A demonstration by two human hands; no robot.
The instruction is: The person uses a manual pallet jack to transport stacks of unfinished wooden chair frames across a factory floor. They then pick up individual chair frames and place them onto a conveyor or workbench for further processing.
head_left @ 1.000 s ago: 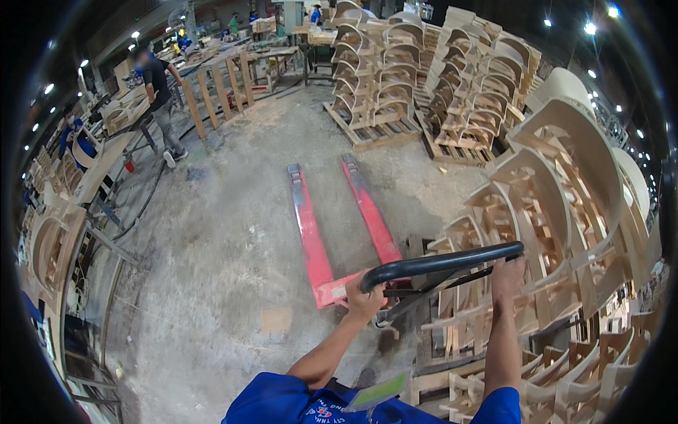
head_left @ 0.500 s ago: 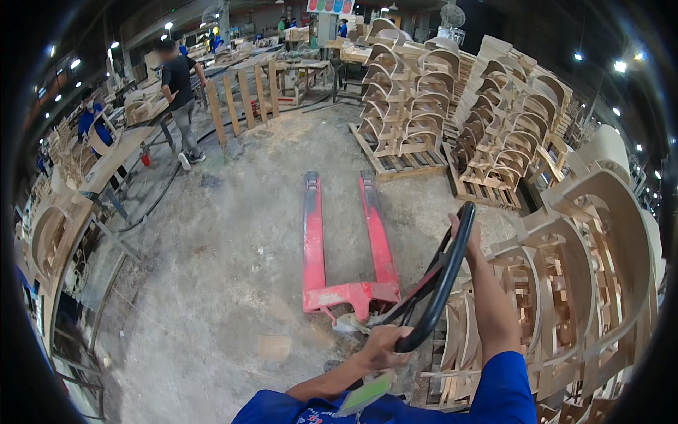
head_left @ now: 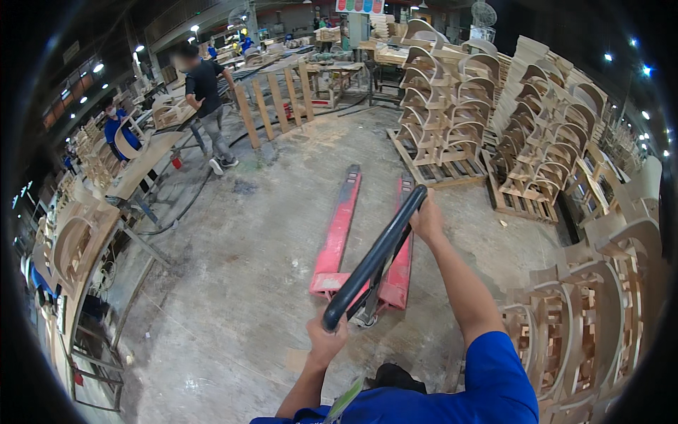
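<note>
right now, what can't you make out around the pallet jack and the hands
Head view: part of the red pallet jack, behind the black handle.
Head view: fingertips of the right hand, wrapped behind that handle.
Head view: stacked wooden parts at lower right, cut off by the edge.
Head view: what a far worker in blue is doing, too small.

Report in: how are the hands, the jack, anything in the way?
Left hand and right hand gripping handle. Red jack in front, forks pointing ahead. Loaded pallet ahead, right of fork tips; possible obstacle.
</note>
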